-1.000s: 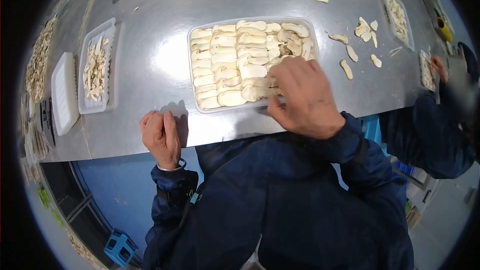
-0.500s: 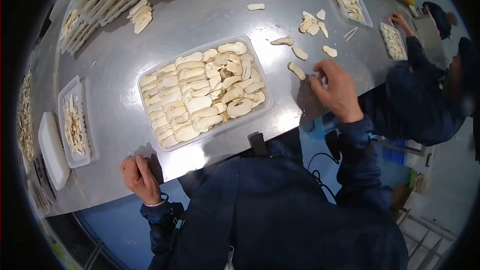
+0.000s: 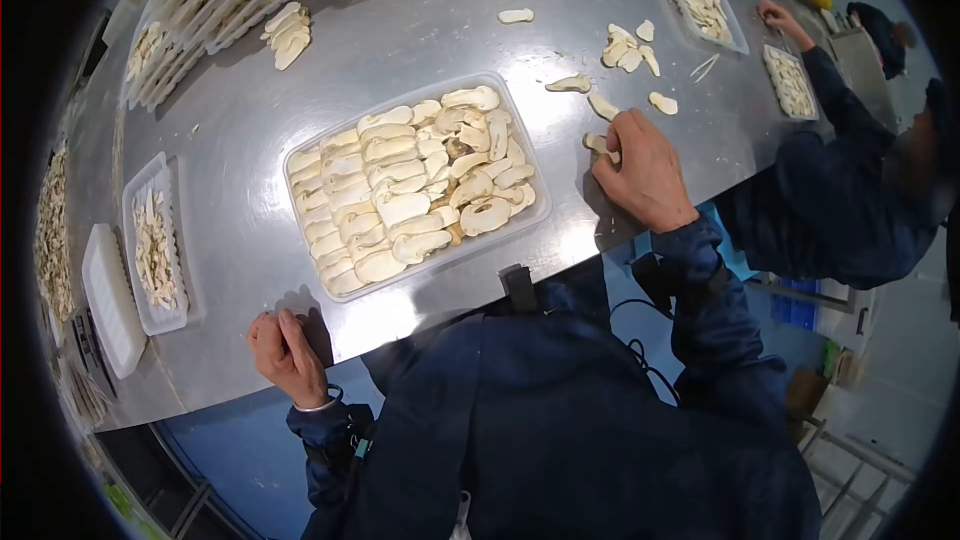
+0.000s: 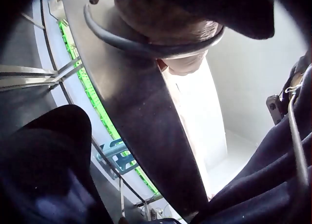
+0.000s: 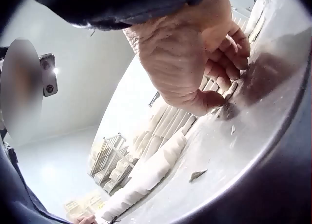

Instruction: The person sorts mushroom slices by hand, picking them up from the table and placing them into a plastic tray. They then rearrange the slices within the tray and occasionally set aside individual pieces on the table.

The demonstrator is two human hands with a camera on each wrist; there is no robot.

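On the metal table a clear tray (image 3: pixel 543 198) holds rows of overlapping pale mushroom slices (image 3: pixel 402 176), with browner pieces toward its right side. To its right, my right hand (image 3: pixel 645 168) pinches a single mushroom slice (image 3: pixel 596 143) between thumb and fingers, low at the tabletop. In the right wrist view the thumb and fingertips of the right hand (image 5: pixel 190 68) meet a thin slice edge. My left hand (image 3: pixel 288 355) rests at the table's front edge, fingers loosely curled, holding nothing. Its fingers are hidden in the left wrist view.
Several loose slices (image 3: pixel 628 52) lie beyond the right hand. A tray of pieces (image 3: pixel 152 245) and a white tray (image 3: pixel 112 300) stand at left. Stacked trays (image 3: pixel 205 15) fill the back left. Another person's hand (image 3: pixel 785 22) is by a small tray (image 3: pixel 790 82) at right.
My right hand has left the tray, moved right to the loose slices, and now pinches one. The head view has turned right. The left hand stays at the table edge.
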